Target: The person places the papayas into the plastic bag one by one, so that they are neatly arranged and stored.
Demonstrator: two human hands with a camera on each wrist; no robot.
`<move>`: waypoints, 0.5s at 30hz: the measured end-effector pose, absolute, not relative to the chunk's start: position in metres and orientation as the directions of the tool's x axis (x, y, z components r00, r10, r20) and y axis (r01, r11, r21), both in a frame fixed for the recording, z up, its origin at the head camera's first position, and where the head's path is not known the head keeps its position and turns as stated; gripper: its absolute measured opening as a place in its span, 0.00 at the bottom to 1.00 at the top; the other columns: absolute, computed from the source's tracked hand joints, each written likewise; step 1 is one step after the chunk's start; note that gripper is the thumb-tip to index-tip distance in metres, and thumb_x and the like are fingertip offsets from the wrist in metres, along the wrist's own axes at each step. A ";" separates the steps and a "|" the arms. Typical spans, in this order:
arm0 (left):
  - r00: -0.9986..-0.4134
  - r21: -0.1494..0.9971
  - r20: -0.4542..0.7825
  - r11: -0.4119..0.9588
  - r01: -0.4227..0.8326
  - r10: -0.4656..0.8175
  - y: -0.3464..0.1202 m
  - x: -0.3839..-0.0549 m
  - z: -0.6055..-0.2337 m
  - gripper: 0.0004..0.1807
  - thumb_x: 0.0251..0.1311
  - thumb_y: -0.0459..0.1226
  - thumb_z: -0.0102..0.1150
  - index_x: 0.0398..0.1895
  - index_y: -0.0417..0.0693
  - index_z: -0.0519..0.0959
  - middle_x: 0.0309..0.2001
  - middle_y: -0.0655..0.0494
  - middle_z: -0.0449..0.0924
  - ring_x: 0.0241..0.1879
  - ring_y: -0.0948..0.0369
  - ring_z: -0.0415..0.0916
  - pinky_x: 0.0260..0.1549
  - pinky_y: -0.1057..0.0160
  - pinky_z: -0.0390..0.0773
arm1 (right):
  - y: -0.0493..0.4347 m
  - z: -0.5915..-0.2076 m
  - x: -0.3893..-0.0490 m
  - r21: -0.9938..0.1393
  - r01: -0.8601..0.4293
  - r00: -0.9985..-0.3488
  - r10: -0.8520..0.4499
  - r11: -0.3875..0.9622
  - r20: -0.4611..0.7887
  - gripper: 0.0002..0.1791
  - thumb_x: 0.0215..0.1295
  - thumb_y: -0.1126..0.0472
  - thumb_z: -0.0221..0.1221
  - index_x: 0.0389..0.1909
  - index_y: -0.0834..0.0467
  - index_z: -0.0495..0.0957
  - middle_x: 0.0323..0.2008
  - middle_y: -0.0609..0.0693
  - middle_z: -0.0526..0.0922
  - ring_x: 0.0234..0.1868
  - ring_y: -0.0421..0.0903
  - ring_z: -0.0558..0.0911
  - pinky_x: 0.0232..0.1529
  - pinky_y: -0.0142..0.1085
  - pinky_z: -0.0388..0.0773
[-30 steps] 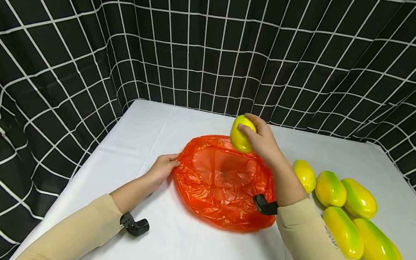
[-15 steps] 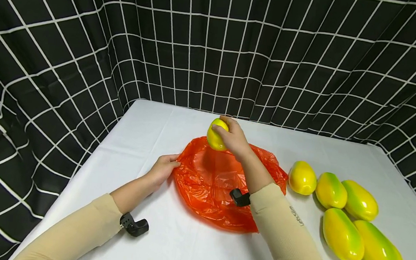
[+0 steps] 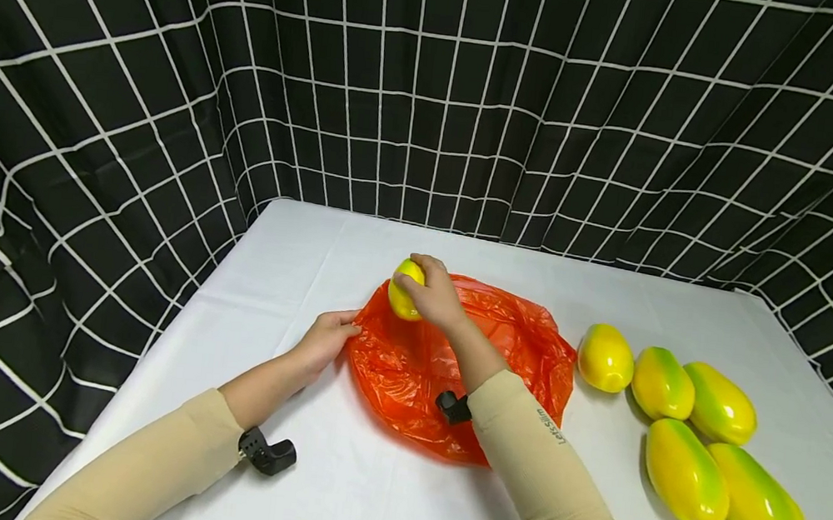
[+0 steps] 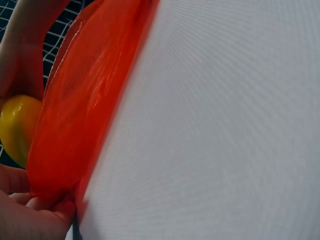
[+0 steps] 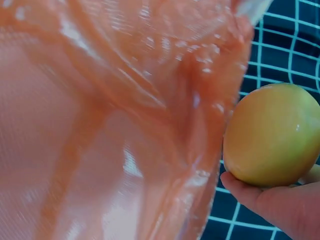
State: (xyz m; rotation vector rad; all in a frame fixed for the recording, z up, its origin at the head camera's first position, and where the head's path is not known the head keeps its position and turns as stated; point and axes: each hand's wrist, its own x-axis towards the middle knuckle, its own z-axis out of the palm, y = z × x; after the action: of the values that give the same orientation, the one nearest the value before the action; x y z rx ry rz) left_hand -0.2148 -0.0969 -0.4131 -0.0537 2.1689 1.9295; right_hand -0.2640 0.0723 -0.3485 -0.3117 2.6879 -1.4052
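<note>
A glossy yellow-green plastic mango [image 3: 404, 288] sits in the curled fingers of the right hand [image 3: 434, 297], above the far left edge of a crinkled orange plastic bag [image 3: 505, 352]. The left hand [image 3: 324, 338] pinches the bag's left rim on the white table [image 3: 364, 489]. Five more yellow-green mangoes [image 3: 693, 433] lie to the right.
</note>
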 end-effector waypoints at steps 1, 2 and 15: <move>-0.971 0.975 -0.199 0.129 -0.183 0.130 -0.097 -0.215 -0.413 0.23 0.64 0.29 0.41 0.63 0.33 0.65 0.66 0.43 0.64 0.68 0.51 0.58 0.68 0.55 0.58 | 0.071 -0.351 -0.264 -0.811 -0.146 -0.975 -0.221 0.567 0.021 0.30 0.64 0.55 0.51 0.65 0.63 0.62 0.65 0.61 0.62 0.53 0.54 0.70 0.55 0.44 0.73; -0.971 0.974 -0.201 0.131 -0.184 0.130 -0.097 -0.215 -0.413 0.23 0.64 0.29 0.41 0.62 0.33 0.66 0.65 0.43 0.65 0.67 0.51 0.59 0.68 0.55 0.59 | 0.070 -0.353 -0.264 -0.803 -0.154 -0.975 -0.221 0.575 0.028 0.30 0.64 0.55 0.51 0.65 0.63 0.62 0.65 0.61 0.62 0.53 0.54 0.70 0.55 0.44 0.73; -0.969 0.971 -0.210 0.148 -0.190 0.132 -0.098 -0.214 -0.412 0.23 0.64 0.29 0.41 0.62 0.33 0.66 0.63 0.41 0.68 0.63 0.50 0.65 0.64 0.55 0.66 | 0.063 -0.372 -0.262 -0.775 -0.178 -0.971 -0.234 0.607 0.040 0.30 0.63 0.55 0.53 0.64 0.63 0.63 0.67 0.62 0.59 0.59 0.57 0.68 0.59 0.47 0.71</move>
State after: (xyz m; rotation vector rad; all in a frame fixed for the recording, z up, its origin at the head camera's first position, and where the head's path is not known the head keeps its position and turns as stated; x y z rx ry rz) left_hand -0.2140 -0.0982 -0.4119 -0.0566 2.1796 1.9028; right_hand -0.2623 0.0627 -0.3717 -0.3539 2.7567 -1.3176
